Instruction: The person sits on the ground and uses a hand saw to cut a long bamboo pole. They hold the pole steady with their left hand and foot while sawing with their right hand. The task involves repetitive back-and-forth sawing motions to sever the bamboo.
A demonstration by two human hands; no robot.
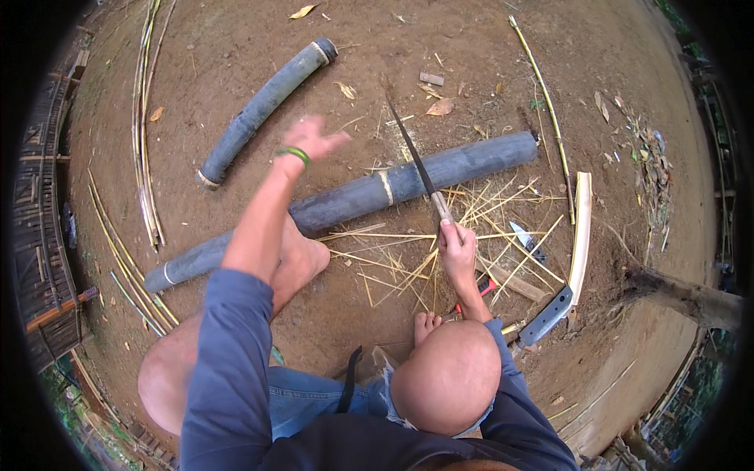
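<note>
Clock directions are from the centre of our view, 12 at top.

We've got the saw (415, 153) in our right hand (457, 250), at 3 o'clock. Right fingers wrapped round its handle, closed. Blade points to 11 from the grip and crosses the long bamboo (471, 162); can't tell if the teeth touch it.

Left hand (312, 140) is at 11, blurred. Fingers look spread, nothing visible in them; it's over bare soil (369, 47) between the two bamboo pieces, green bracelet (294, 154) on the wrist.

Long bamboo runs from near 9 to 2, on the ground. Pale ring (386, 188) round it, just on the 9 side of the blade. Our left foot (305, 255) overlaps it at 9; toes hidden, so pressure unclear. Short bamboo (263, 110) lies apart, between 10 and 11, tilted toward 1.

Around the right hand: pale slivers (503, 235) scattered on the soil. Small knife (525, 239) among them at 3, machete (547, 315) at 4, its tip end by the split strip (582, 228). Red-handled tool (487, 288), partly hidden by our wrist, at 4.

Farther out: thin poles (142, 133) at 10, single pole (543, 94) at 2, brown leaf (441, 107) at 1.
</note>
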